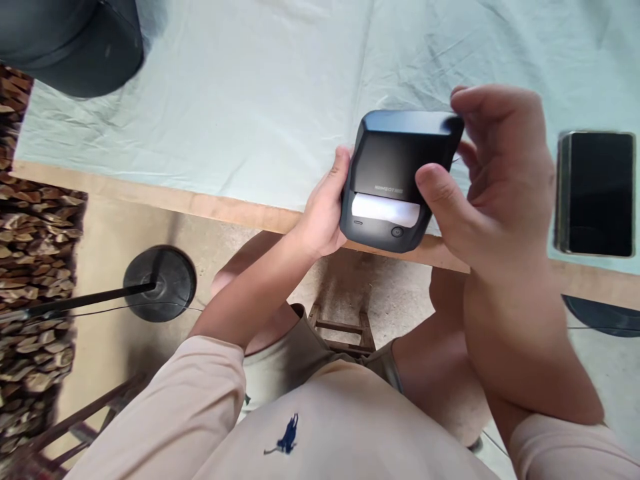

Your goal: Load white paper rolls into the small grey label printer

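A dark, palm-sized label printer is held up over the table's near edge, its front face toward me. A bright white strip crosses its lower part, with a round power button below. My left hand grips the printer along its left side, thumb up on the edge and the other fingers hidden behind. My right hand is at the printer's right side, thumb over the front edge and index finger at the upper right corner. Part of its other fingers is hidden behind the printer.
A pale green cloth covers the table. A phone lies to the right, and a dark cylindrical container stands at the far left. Below are a round black stand base, stacked firewood and a wooden stool.
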{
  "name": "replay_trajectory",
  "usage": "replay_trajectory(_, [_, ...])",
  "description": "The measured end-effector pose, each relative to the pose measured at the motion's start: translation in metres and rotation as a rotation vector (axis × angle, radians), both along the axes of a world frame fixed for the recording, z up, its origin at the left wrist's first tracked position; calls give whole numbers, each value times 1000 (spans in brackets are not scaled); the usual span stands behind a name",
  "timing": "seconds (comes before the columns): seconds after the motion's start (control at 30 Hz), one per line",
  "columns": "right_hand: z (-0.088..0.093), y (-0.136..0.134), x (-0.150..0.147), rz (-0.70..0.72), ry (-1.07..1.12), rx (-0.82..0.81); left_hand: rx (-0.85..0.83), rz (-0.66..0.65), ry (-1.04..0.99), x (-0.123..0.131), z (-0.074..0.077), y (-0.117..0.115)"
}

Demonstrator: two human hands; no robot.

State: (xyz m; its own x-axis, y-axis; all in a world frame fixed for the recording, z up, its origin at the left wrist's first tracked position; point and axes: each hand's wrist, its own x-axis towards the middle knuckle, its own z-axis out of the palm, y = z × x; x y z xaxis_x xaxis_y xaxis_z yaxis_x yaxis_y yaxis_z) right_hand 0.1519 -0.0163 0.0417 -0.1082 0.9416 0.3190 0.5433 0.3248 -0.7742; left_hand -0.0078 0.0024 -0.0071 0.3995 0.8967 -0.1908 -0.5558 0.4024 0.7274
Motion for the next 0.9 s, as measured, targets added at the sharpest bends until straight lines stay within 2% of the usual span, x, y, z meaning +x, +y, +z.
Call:
replay_trajectory(0.17, [3,1,6,154,15,-69,-74,119,7,-3,-11,3])
replay_trajectory(0.27, [4,1,10,172,-6,-85,-76,177,47,-3,-10,3])
replay_trajectory(0.33, [6,0,12,163,-33,-78,-86,149,50,-2,-8,3])
replay_trajectory(0.4, [9,-1,11,67,-98,-10,-82,91,31,-1,-6,4])
replay_trajectory(0.47, [13,-3,5,-83,-97,129,-43,17,2,1,-4,5])
replay_trajectory(0.57, [21,-6,-8,-280,73,216,72,-84,11,2,0,3])
replay_trajectory(0.63, [24,-7,-12,-325,173,219,121,-102,50,2,2,2])
replay_trajectory(0.7, [25,-6,-9,-260,176,227,130,-85,83,1,3,1])
replay_trajectory(0.8, [23,-5,3,-90,-154,171,124,-79,99,-1,4,-1])
replay_trajectory(0.9, [22,-5,12,-52,-516,186,144,-96,121,-2,5,-2])
